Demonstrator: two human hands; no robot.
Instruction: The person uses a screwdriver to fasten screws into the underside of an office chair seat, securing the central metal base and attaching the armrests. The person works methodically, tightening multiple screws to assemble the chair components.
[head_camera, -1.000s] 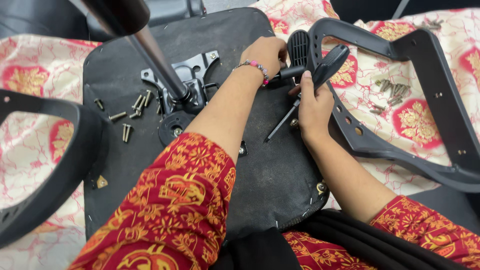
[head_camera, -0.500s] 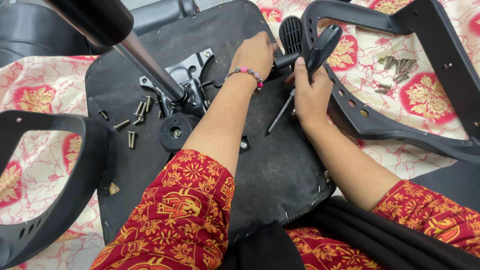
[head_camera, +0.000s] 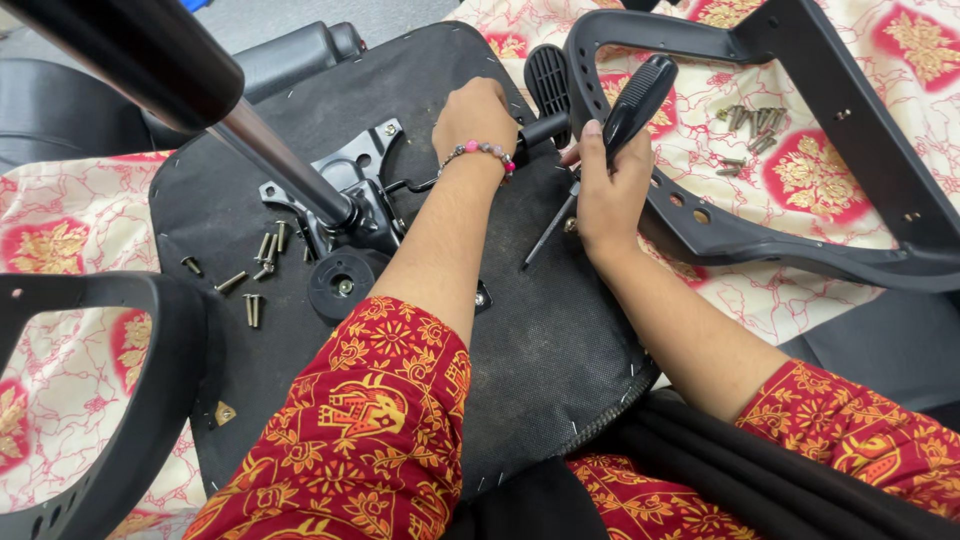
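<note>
Head view: one black-handled screwdriver (head_camera: 620, 130) stands tilted over the upturned chair seat (head_camera: 520, 330), the right hand (head_camera: 610, 190) closed around its handle, tip down near the seat's right edge. The left hand (head_camera: 478, 120) curls shut on one black lever knob (head_camera: 545, 128) just left of it. Left of the seat's gas cylinder (head_camera: 270, 150) lie about seven loose screws (head_camera: 255, 275) (another small pile (head_camera: 745, 125) rests on the floral cloth), with two black armrests (head_camera: 800, 230) flanking the seat.

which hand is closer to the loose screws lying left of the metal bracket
Left. The left hand grips the lever past the bracket, nearer the screws; the right hand, holding the screwdriver, is farther away.
</note>
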